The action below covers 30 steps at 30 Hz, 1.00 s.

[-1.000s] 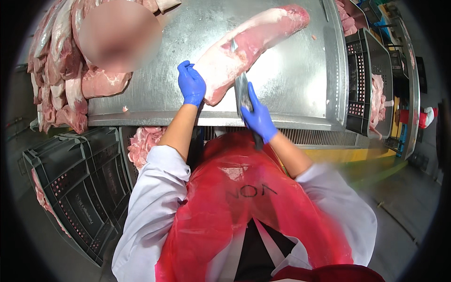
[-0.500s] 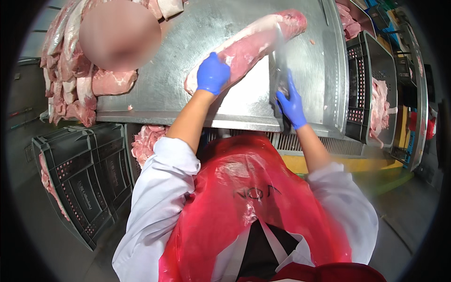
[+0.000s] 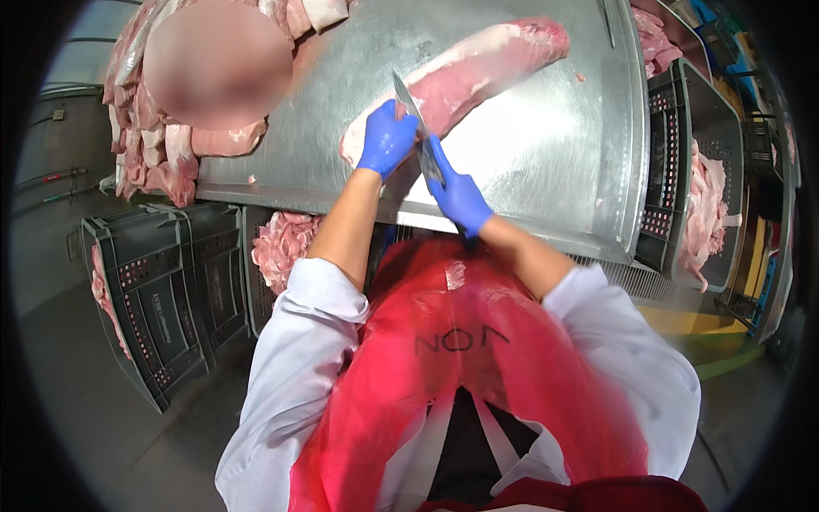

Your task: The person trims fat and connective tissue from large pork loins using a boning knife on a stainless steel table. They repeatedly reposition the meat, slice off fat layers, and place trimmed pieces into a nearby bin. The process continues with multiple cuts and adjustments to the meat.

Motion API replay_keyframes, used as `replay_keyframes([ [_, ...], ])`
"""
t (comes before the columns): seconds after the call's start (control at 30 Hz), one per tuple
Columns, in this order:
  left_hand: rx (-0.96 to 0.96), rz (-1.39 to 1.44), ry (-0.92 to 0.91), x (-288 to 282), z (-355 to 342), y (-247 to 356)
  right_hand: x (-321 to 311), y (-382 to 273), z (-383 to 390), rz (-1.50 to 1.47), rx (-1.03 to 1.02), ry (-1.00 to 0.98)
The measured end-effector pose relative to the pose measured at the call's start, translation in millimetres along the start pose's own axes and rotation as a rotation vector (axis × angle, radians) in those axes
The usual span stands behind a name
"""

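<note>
A long strip of pink meat [image 3: 465, 84], like a loin with pale fat along its far edge, lies slantwise on the steel table. Its near left end is under my left hand [image 3: 388, 141], which wears a blue glove and has its fingers closed on the meat. My right hand [image 3: 461, 196], gloved in blue too, grips a long knife [image 3: 409, 107]. The blade points away and to the left, passing just beside my left fingers over the meat. Whether the edge is cutting into it cannot be made out.
Many meat pieces [image 3: 175, 154] are heaped on the table [image 3: 299, 162] at the left, partly behind a blurred patch. Dark crates [image 3: 162, 290] stand below left, next to meat trimmings [image 3: 286, 247]. At right, another crate [image 3: 670, 162] holds trimmings [image 3: 706, 209]. A thin dark tool [image 3: 607, 24] lies at the far right.
The knife has swung left from beside the meat's far part to my left hand, my right hand moving with it. My left hand stays on the near end. The view has shifted slightly.
</note>
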<state>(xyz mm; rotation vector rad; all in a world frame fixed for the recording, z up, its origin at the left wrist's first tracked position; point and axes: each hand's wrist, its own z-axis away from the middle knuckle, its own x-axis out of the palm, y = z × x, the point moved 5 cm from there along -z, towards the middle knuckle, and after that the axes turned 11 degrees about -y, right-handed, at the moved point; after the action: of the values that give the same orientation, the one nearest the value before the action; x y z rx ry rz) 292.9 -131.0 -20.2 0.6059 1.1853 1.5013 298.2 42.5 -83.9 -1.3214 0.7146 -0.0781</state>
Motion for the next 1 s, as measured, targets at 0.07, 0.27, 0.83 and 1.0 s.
replay_keyframes([
  [0.07, 0.128, -0.160, 0.080, -9, -12, -14, -10, -9, -48, -0.019, 0.081, -0.031],
  [0.27, 0.200, 0.016, 0.430, -16, 5, 0, 21, -15, -3, -0.092, 0.118, -0.129],
  [0.83, 0.573, 0.161, 0.785, -30, 29, 22, 67, 30, -30, -0.228, 0.069, -0.321],
  [1.0, 0.696, 0.181, 0.731, -28, 39, 41, 60, 119, -22, -0.372, 0.220, -0.536],
])
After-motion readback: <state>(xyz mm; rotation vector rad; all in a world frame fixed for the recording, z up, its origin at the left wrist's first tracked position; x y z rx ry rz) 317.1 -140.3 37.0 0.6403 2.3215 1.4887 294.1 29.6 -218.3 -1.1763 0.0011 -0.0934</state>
